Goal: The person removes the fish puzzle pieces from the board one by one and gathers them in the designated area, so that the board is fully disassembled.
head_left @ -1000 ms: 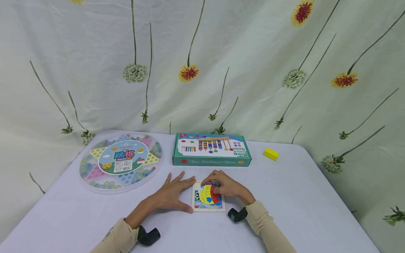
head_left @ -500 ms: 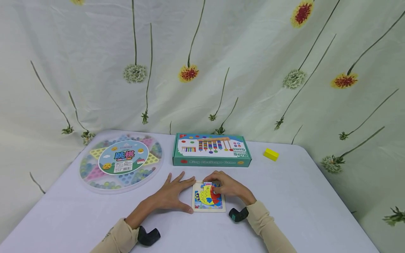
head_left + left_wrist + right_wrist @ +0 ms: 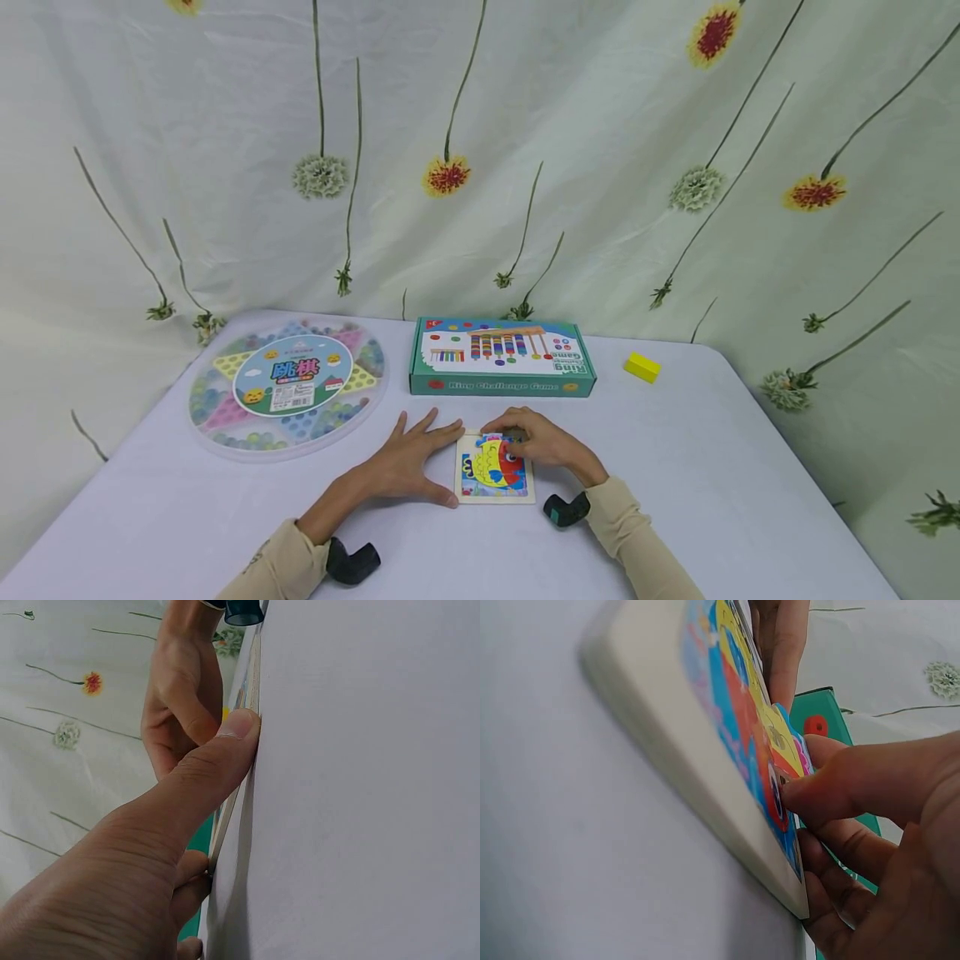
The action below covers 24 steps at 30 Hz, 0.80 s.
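Observation:
A square wooden jigsaw puzzle (image 3: 487, 473) with a fish picture lies on the white table in front of me. My left hand (image 3: 407, 460) is spread flat at its left side; thumb and index finger touch the frame's two left corners. In the left wrist view the thumb (image 3: 225, 746) rests against the pale wooden edge. My right hand (image 3: 542, 440) reaches over the far right part of the puzzle. As the right wrist view shows, its thumb and fingers pinch a puzzle piece (image 3: 786, 742) tilted up out of the board. The fingers partly cover the board's far right corner.
A green Ring Challenge Game box (image 3: 502, 357) stands just behind the puzzle. To the left lies a round Chinese checkers set (image 3: 288, 387) with marbles. A yellow block (image 3: 642, 367) sits at the back right. Behind the table hangs a flowered curtain (image 3: 600, 167).
The puzzle piece under my right fingers has tilted up at the far edge, showing a pale pink part. My right hand has shifted very slightly; the left hand stays in place.

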Motion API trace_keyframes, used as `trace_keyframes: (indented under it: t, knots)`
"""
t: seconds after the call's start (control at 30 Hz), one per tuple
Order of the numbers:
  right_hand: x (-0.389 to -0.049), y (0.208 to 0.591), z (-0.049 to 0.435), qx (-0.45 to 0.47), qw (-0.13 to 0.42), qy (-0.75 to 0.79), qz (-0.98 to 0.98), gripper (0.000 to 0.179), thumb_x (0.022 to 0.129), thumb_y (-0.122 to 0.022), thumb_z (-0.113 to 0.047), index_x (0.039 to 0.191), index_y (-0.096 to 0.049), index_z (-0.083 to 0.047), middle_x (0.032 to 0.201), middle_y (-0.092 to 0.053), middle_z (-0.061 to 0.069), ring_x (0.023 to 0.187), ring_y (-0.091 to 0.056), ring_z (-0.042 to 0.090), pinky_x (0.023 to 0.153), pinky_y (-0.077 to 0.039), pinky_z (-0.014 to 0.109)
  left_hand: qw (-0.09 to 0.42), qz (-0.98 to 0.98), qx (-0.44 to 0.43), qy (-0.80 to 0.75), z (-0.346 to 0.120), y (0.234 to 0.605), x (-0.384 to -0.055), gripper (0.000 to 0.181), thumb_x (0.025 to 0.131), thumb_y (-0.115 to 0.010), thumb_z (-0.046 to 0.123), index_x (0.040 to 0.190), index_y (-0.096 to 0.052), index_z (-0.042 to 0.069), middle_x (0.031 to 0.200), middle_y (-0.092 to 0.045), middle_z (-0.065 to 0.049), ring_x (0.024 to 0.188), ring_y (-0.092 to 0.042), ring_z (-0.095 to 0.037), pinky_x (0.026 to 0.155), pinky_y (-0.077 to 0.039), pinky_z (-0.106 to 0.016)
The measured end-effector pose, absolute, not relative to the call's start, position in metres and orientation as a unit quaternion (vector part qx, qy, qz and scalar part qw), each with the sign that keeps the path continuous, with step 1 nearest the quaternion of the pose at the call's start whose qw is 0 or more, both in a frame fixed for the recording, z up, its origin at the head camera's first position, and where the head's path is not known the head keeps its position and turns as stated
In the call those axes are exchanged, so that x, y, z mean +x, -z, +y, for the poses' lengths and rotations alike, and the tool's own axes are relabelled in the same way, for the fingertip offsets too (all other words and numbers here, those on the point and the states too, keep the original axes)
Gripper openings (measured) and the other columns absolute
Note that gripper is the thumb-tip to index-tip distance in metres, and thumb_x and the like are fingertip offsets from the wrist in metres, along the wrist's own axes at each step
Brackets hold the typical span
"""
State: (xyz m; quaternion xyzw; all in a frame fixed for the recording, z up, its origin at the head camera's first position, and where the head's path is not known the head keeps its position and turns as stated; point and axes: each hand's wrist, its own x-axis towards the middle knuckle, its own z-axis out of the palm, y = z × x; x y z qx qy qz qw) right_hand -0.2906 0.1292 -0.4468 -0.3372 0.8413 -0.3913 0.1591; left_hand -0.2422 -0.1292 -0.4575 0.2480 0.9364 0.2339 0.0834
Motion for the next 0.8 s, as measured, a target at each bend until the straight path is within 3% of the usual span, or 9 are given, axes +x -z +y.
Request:
trace_keyframes:
  t: [0.5, 0.8]
  knots:
    - [-0.2906, 0.4468, 0.13, -0.319, 0.156, 0.408, 0.841, 0.031, 0.089, -0.063, -0.002, 0.118, -0.068, -0.009, 0.111, -0.064, 0.004, 0.1, -0.055, 0.017, 0.088, -0.049, 0.024, 0.082, 0.937, 0.247, -0.233, -0.129, 0.4593, -0.243, 0.101, 0.063, -0.076, 0.065, 0.148, -0.039, 0.023, 0.154, -0.034, 0.004, 0.148, -0.007, -0.032, 0.113, 0.009, -0.063]
    - [-0.2911, 0.4462, 0.1302, -0.3, 0.142, 0.402, 0.853, 0.026, 0.089, -0.065, -0.004, 0.114, -0.07, -0.009, 0.114, -0.066, 0.005, 0.101, -0.056, 0.017, 0.09, -0.05, 0.029, 0.087, 0.936, 0.246, -0.236, -0.1289, 0.4586, -0.2428, 0.102, 0.063, -0.077, 0.064, 0.148, -0.039, 0.022, 0.154, -0.034, 0.003, 0.147, -0.006, -0.033, 0.112, 0.01, -0.063]
